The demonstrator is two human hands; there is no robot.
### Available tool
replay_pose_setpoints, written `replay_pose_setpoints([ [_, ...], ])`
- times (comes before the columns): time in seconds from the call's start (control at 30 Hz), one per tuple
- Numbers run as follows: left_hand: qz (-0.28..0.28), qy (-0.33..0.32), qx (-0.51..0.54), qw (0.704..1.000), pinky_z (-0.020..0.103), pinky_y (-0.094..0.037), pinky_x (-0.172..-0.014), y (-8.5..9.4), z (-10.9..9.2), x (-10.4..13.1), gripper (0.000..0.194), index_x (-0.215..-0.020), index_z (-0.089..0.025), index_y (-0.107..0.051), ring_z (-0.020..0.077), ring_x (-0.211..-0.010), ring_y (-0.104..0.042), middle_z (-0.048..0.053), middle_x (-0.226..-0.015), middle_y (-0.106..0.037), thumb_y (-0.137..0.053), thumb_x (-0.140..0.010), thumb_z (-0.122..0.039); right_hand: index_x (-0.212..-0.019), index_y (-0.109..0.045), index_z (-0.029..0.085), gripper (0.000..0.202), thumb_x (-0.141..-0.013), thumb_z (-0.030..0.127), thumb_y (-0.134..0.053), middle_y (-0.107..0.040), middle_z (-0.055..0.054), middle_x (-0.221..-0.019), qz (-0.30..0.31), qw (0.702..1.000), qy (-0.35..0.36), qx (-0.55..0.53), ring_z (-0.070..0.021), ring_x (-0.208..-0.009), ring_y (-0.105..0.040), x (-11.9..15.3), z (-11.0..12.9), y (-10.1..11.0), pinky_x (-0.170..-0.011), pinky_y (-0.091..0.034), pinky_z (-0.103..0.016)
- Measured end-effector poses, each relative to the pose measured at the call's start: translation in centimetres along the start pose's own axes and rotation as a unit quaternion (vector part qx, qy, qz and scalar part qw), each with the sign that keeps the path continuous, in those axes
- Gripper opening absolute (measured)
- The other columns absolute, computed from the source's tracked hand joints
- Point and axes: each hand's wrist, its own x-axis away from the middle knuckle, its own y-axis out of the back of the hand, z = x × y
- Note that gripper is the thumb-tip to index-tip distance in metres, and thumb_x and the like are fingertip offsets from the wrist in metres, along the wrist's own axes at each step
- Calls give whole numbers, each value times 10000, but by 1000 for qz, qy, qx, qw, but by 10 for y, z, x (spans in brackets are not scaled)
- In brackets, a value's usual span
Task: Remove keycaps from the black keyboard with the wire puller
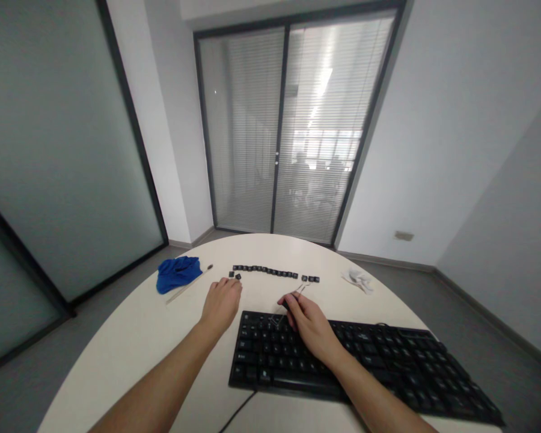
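A black keyboard (297,379) lies at the front right of the round table. Over its upper left part, my right hand (307,322) is closed on a keycap puller (285,305), whose dark handle is between the fingers. Thin wire loops stick out at both ends, the lower ones against the top rows of keys. My left hand (223,300) rests on the table beyond the keyboard's left corner. Its fingers are drawn together, and their tips touch a loose black keycap (238,276). Another keycap (231,274) sits just left of that one.
Several removed keycaps (264,269) form a line across the far part of the table (130,349). A blue cloth (178,273) and a thin brush (192,282) lie left, a crumpled white tissue (357,280) right. The keyboard's cable (238,411) runs toward the front edge.
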Motion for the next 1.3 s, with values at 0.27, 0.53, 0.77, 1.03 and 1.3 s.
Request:
replay_pose_setpoints([
  [0.27,-7,-18,-12,1000,370,-382,-822,-3,1,0,305,-1015,-191,-665,260,-1011,-555,92,-1104,-672,-364,-966,-176,-920,-622,189,434,-952,539,-367,-470,46,-552,2,1000,3,-4,-132,-527,-475,0,2,0,-553,-390,-243],
  [0.53,-3,-4,-21,1000,377,-397,-817,-4,1,-1,305,-1033,-177,-662,269,-1034,-566,101,-1160,-662,-366,-961,-165,-933,-616,190,424,-956,534,-369,-474,46,-554,5,1000,-1,-7,-135,-535,-478,0,1,1,-554,-390,-243],
  [0.77,2,-12,-17,1000,387,-403,-821,-4,1,-2,309,-1035,-184,-660,268,-1031,-565,81,-1177,-660,-358,-972,-188,-929,-620,182,431,-959,527,-363,-472,46,-559,4,1000,0,1,-133,-539,-481,0,0,1,-563,-389,-243],
  [1.03,6,-4,-15,1000,391,-409,-833,-6,0,-4,324,-1041,-180,-661,270,-1054,-557,92,-1224,-636,-345,-970,-187,-922,-615,182,425,-959,526,-368,-473,48,-554,5,1000,2,0,-127,-532,-477,0,-3,-1,-552,-380,-238],
  [1.3,1,-1,38,999,395,-411,-856,-1,0,-1,310,-1065,-178,-659,277,-1061,-566,107,-1198,-648,-367,-966,-205,-950,-632,176,414,-962,507,-382,-512,31,-601,14,1000,14,5,-129,-557,-494,4,6,2,-570,-392,-243],
])
